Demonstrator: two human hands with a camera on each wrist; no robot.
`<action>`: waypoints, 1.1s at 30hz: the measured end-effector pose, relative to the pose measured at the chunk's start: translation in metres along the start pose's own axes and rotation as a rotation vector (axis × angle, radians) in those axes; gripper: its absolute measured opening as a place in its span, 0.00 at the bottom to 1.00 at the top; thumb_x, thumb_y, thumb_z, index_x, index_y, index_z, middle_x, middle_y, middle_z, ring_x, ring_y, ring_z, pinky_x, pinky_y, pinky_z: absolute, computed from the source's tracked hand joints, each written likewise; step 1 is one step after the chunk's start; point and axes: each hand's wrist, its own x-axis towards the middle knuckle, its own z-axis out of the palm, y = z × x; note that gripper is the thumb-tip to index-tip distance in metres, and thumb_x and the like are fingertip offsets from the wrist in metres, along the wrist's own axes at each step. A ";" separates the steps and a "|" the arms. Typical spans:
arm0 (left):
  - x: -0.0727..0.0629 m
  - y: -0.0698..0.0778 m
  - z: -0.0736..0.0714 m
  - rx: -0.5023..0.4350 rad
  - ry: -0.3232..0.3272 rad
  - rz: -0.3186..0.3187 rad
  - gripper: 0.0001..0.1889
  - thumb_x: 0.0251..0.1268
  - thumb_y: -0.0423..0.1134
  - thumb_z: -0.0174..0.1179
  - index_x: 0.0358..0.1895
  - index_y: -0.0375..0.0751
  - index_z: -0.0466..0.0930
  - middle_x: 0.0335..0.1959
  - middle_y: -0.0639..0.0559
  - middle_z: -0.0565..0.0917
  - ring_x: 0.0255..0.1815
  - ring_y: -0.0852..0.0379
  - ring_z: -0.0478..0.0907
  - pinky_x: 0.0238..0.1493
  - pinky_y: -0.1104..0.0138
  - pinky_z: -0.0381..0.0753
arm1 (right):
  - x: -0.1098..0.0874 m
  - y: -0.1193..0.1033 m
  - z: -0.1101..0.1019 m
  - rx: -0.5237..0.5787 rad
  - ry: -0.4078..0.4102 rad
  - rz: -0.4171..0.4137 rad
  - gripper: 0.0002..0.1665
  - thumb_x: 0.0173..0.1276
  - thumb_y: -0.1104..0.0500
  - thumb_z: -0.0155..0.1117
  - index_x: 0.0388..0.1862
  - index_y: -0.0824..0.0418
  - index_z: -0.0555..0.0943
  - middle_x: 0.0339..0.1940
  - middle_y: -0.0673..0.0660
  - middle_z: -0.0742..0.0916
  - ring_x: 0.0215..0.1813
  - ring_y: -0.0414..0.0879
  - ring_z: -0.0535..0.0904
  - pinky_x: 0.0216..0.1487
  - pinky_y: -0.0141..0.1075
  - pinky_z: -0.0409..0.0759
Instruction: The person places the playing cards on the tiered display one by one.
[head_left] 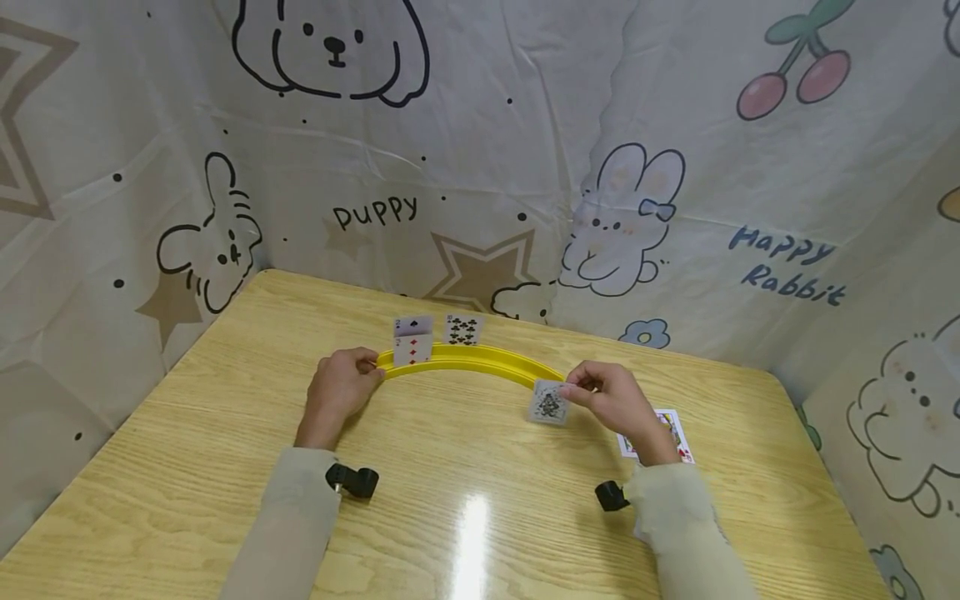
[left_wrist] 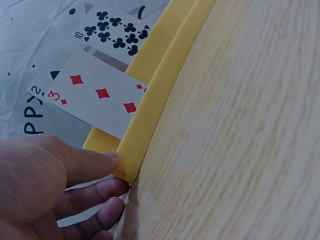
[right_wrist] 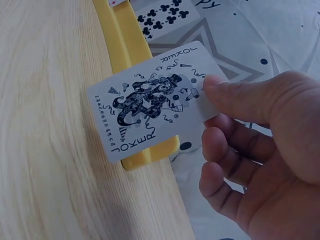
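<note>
The left hand [head_left: 341,383] pinches the near end of a long, curved, yellow plastic card holder [head_left: 480,358], thumb on its face and the other fingers curled beneath. Just beyond those fingertips, a white three of diamonds playing card [head_left: 412,350] stands in the holder, with a white two of spades card [head_left: 414,322] rising behind it. Farther from the left fingers stands a white ten of clubs card [head_left: 463,330], at the holder's rear edge.

The right hand [right_wrist: 255,135] pinches a black-and-white joker card [right_wrist: 150,95] by one end between thumb and forefinger, its remaining fingers bent. The joker overlaps the holder's other end in view; whether they touch I cannot tell. Behind the right fingers, partly covered by the wrist, a colourful face card [head_left: 677,433] lies on the pale wood-grain table [head_left: 450,450].
</note>
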 end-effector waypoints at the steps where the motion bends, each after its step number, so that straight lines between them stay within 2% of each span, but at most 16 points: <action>1: 0.000 0.000 0.000 0.001 0.000 -0.001 0.19 0.69 0.39 0.64 0.60 0.35 0.81 0.44 0.44 0.87 0.47 0.43 0.78 0.46 0.51 0.75 | 0.001 -0.001 0.001 0.006 0.001 0.000 0.08 0.67 0.57 0.72 0.33 0.59 0.83 0.32 0.53 0.83 0.35 0.50 0.75 0.35 0.39 0.74; 15: 0.001 -0.001 0.001 0.001 0.019 0.015 0.19 0.67 0.39 0.65 0.58 0.35 0.82 0.43 0.44 0.86 0.45 0.44 0.79 0.43 0.53 0.76 | 0.013 -0.008 0.015 0.056 0.051 -0.033 0.07 0.66 0.59 0.72 0.32 0.60 0.84 0.32 0.53 0.85 0.33 0.50 0.75 0.31 0.37 0.73; 25: 0.001 -0.001 0.001 -0.008 0.008 -0.004 0.19 0.68 0.39 0.65 0.59 0.36 0.82 0.43 0.44 0.86 0.45 0.44 0.78 0.45 0.53 0.75 | 0.027 -0.014 0.031 0.082 0.049 -0.098 0.07 0.66 0.59 0.72 0.31 0.61 0.84 0.31 0.54 0.85 0.32 0.49 0.75 0.28 0.34 0.72; 33: 0.002 -0.002 0.001 -0.005 0.009 0.005 0.19 0.68 0.40 0.65 0.58 0.36 0.82 0.43 0.45 0.86 0.44 0.45 0.80 0.44 0.53 0.76 | 0.035 -0.021 0.040 0.090 0.054 -0.078 0.06 0.65 0.59 0.73 0.32 0.61 0.85 0.32 0.54 0.85 0.33 0.49 0.76 0.30 0.35 0.73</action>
